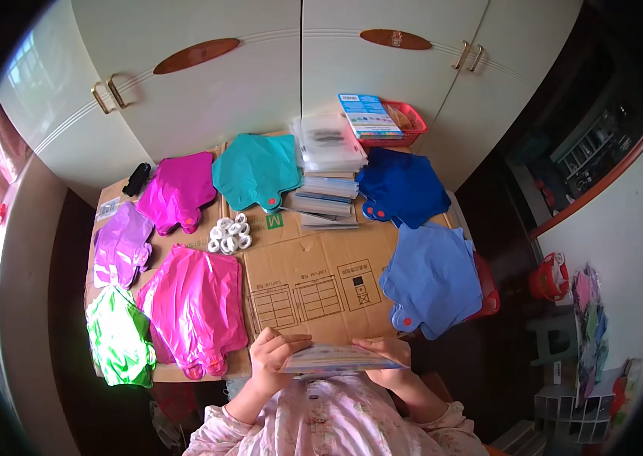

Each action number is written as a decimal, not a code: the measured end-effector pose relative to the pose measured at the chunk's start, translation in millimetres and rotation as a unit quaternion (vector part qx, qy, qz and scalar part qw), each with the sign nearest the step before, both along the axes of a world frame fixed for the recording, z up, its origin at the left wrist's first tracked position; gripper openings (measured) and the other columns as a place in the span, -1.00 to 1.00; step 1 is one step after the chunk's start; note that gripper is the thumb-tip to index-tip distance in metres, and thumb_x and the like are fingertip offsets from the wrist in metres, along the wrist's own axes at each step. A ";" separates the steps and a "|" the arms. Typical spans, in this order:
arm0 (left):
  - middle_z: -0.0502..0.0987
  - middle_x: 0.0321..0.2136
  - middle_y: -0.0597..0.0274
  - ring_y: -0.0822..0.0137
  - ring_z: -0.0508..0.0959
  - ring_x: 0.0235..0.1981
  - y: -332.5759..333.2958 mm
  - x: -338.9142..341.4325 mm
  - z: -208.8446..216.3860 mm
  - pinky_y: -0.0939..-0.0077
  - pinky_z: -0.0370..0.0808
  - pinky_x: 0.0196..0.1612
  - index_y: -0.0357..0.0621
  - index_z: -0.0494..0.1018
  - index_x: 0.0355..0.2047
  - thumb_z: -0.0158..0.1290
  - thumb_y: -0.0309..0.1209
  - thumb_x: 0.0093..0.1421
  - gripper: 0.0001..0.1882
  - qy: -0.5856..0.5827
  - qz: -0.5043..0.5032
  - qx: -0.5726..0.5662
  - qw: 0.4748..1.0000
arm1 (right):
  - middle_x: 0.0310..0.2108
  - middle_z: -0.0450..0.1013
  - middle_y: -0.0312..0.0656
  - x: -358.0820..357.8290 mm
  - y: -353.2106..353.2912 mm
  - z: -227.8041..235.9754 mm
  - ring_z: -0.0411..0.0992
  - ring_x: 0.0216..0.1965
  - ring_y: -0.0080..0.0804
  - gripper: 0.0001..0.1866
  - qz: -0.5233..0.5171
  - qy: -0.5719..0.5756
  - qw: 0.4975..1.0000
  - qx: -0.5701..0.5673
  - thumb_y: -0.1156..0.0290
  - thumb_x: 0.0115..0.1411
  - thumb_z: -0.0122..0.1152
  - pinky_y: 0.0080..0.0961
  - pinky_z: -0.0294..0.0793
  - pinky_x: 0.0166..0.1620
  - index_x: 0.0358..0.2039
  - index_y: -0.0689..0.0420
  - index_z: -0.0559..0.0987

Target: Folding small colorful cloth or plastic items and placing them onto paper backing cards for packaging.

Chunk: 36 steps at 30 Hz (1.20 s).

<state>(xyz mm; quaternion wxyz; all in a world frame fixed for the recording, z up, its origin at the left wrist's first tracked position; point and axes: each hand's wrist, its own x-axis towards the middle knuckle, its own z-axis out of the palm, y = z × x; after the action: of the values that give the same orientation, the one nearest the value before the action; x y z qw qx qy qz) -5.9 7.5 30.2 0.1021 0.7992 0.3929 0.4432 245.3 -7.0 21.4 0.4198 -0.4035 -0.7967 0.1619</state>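
Note:
Close to my body, at the near edge of the table, I hold a thin flat printed packet point(340, 359), seen nearly edge-on. My left hand point(270, 359) grips its left end with the fingers bent over it. On the other end my right hand point(388, 359) closes with the thumb and fingers. The side of the packet turned away from the camera is hidden. Beyond my hands stands a stack of flat packets point(325, 204), with a pile of clear plastic bags point(329, 144) behind it.
Cardboard point(321, 258) covers the table. Piles of flat sheets lie around: pink point(196, 304), green point(117, 334), purple point(120, 239), magenta point(177, 186), teal point(257, 171), dark blue point(405, 185), light blue point(435, 277). White rolls point(228, 234) sit left of centre; a red basket point(412, 125) stands behind.

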 end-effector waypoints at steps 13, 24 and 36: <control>0.54 -0.47 0.16 0.13 0.51 -0.42 0.4 7.1 12.6 0.35 0.46 -0.35 -0.21 0.53 -0.32 0.24 -0.34 -0.04 -0.71 -0.049 0.083 -0.210 0.973 | -0.56 0.51 -0.21 27.7 6.3 24.6 0.51 -0.51 -0.43 -0.94 -0.142 0.126 0.977 -0.097 0.68 0.06 0.16 -0.54 0.47 -0.40 -0.45 0.25 0.51; 0.48 -0.60 0.17 0.49 0.44 -0.59 -0.3 -17.5 -33.8 0.61 0.34 -0.53 -0.31 0.52 -0.40 0.10 -0.52 0.13 -0.92 -0.202 0.123 -0.272 0.933 | -0.52 0.50 -0.12 351.0 22.0 -88.2 0.49 -0.62 -0.45 -0.73 -0.534 0.196 0.757 -0.321 0.35 0.26 0.01 -0.53 0.50 -0.58 -0.16 0.29 0.50; 0.47 -0.47 0.27 0.60 0.31 -0.56 -41.5 -33.6 -7.5 0.69 0.27 -0.50 -0.34 0.41 -0.29 -0.01 -0.58 0.15 -0.88 -0.207 0.075 -0.369 0.903 | -0.37 0.50 -0.12 380.1 46.0 -231.4 0.51 -0.46 -0.26 -0.79 -0.536 0.164 0.745 -0.362 0.44 0.18 0.05 -0.38 0.55 -0.52 -0.20 0.22 0.53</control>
<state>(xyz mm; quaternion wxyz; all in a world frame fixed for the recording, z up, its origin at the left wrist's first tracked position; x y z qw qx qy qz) -39.5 -34.0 22.7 0.4354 0.5628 0.5570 0.4282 625.4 39.0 -209.9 0.3840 -0.8532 -0.2494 0.2497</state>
